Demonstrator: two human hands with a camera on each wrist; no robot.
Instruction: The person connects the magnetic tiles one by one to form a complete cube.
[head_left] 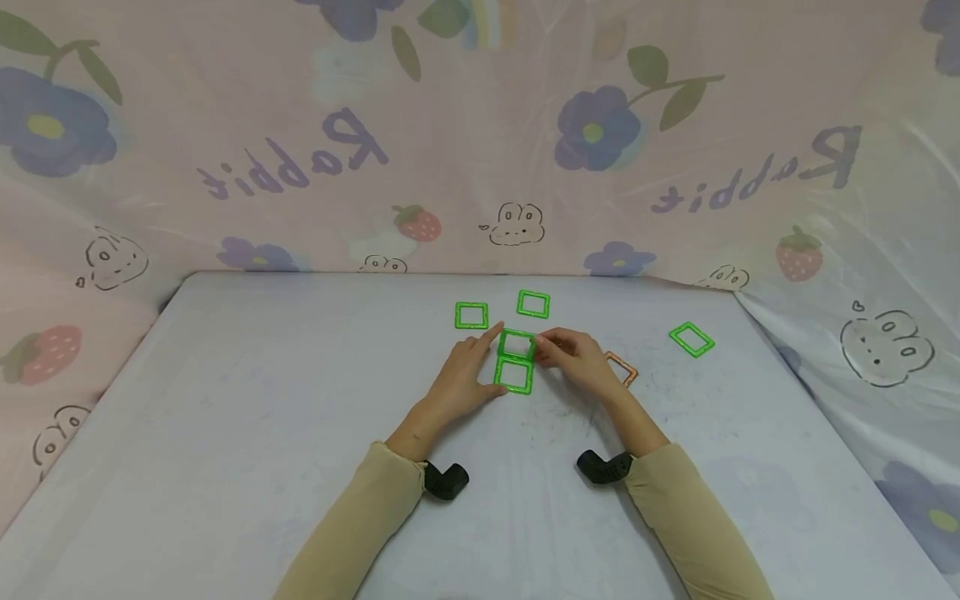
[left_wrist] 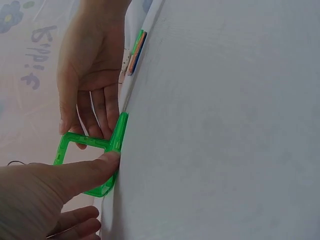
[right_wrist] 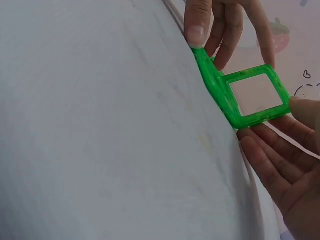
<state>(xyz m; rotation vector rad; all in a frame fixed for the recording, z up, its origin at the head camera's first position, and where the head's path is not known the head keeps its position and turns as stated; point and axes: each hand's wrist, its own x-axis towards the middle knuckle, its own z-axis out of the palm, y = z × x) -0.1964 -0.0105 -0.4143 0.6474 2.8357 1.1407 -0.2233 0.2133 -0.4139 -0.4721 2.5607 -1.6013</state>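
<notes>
Two green square magnetic tiles meet at one edge near the table's middle. The nearer tile [head_left: 513, 389] lies flat, while the farther tile [head_left: 517, 332] stands raised at an angle from it. My left hand [head_left: 461, 375] spans both from the left, its thumb on the flat tile's near end and its index finger at the raised tile's far side. From the right, my right hand [head_left: 577, 358] pinches the raised tile's side between thumb and fingers, as the right wrist view shows. Beside my right wrist lies an orange tile [head_left: 628, 367], partly hidden.
Behind the hands lie two loose green tiles, one on the left [head_left: 472, 326] and one on the right [head_left: 533, 316]. Another green tile [head_left: 702, 332] is farther right. A patterned cloth [head_left: 465, 150] hangs along the back and sides of the white table [head_left: 225, 417].
</notes>
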